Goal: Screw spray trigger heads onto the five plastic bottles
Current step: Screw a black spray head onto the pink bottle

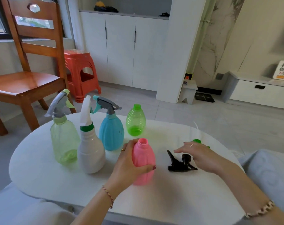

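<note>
Left hand grips the capless pink bottle; right hand reaches over the black trigger head.

The left hand (129, 166) has its fingers clamped around the pink bottle (143, 161), upright on the white desk (40, 172). The right hand (201, 157), fingers spread apart, hovers over the black trigger head (178, 163) lying to the right. Farther off, three bottles wear heads; the small green bottle (135, 120) stands open.
</note>
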